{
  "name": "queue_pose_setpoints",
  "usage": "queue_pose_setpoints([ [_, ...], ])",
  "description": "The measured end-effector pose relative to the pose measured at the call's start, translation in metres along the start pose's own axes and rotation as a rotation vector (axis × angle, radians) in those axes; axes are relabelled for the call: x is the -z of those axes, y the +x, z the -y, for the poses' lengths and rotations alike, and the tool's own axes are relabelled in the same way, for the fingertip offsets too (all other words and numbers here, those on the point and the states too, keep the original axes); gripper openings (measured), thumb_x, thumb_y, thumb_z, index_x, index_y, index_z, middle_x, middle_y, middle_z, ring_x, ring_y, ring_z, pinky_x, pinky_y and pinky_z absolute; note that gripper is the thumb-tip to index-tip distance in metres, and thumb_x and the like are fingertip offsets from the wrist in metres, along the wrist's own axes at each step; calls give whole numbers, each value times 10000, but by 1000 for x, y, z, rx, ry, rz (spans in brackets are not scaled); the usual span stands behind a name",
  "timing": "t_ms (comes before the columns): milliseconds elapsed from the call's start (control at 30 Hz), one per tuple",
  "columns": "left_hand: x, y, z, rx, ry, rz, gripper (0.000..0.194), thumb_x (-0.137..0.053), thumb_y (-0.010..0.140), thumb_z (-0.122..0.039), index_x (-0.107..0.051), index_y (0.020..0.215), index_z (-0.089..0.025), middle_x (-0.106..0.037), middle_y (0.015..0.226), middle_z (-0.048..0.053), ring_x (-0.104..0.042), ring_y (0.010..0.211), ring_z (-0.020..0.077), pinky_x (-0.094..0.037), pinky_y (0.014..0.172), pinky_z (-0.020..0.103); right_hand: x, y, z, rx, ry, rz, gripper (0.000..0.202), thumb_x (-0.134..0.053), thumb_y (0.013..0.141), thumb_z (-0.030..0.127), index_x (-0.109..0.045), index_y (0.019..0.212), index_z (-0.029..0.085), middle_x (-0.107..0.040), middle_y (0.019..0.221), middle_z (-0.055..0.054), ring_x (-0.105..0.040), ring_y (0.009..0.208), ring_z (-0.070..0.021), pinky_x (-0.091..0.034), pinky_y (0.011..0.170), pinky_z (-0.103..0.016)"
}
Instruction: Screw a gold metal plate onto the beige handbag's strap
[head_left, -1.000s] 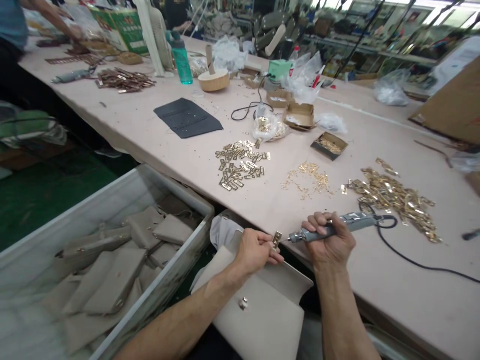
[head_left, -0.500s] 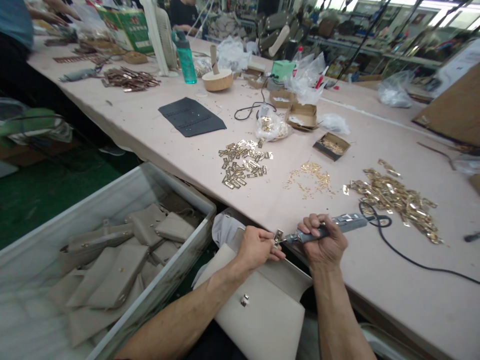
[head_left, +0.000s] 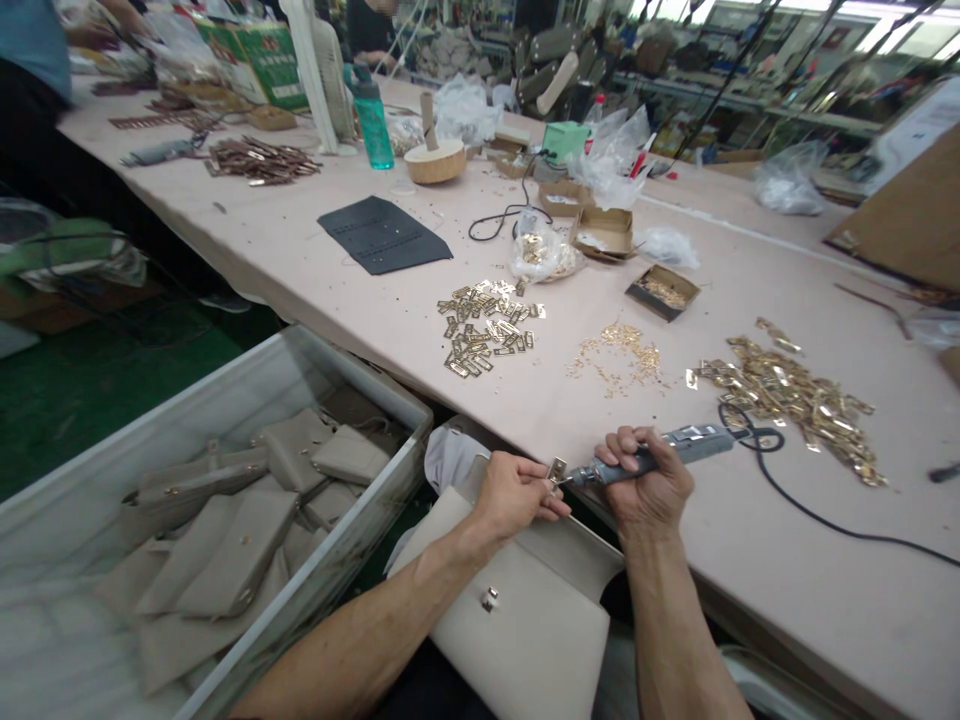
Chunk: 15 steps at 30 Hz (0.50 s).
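Head view: a person working at the near edge of a pink table (head_left: 787,560).
Clasp: small gold metal clasp (head_left: 556,469) pinched in left hand (head_left: 516,495), above a beige bag (head_left: 525,620).
Right hand (head_left: 646,482): closed around grey electric screwdriver (head_left: 660,455), tip touching clasp.
Writing: green box (head_left: 262,62), lettering unreadable.

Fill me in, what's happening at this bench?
A person works at the table edge. The left hand pinches a small gold metal fitting over a beige bag on the lap. The right hand grips a corded electric screwdriver, tip against the fitting. Piles of gold hardware lie on the table.
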<state>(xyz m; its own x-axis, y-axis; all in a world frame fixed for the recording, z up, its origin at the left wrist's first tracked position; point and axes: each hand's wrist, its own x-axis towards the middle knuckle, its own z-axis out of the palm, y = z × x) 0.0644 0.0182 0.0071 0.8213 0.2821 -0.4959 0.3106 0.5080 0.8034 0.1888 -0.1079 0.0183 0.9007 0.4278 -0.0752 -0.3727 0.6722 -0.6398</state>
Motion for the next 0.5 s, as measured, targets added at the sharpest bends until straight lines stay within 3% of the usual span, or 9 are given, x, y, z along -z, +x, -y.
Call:
queue_pose_setpoints([
  [200, -3, 1, 2, -10, 15, -44, 129, -579, 856, 18, -692, 918, 8, -735, 756, 157, -735, 589, 215, -589, 481, 218, 0, -1, 3, 14, -6, 18, 278, -852, 704, 239, -590, 704, 149, -494, 684, 29, -376, 520, -56, -466, 534, -209],
  [500, -2, 4, 6, -30, 26, -22, 178, -562, 825, 17, -722, 904, 9, -734, 745, 150, -742, 611, 221, -597, 497, 214, 4, -3, 2, 32, -13, 38, 273, -837, 727, 251, -584, 704, 152, -498, 700, 19, -395, 531, -67, -469, 546, -225],
])
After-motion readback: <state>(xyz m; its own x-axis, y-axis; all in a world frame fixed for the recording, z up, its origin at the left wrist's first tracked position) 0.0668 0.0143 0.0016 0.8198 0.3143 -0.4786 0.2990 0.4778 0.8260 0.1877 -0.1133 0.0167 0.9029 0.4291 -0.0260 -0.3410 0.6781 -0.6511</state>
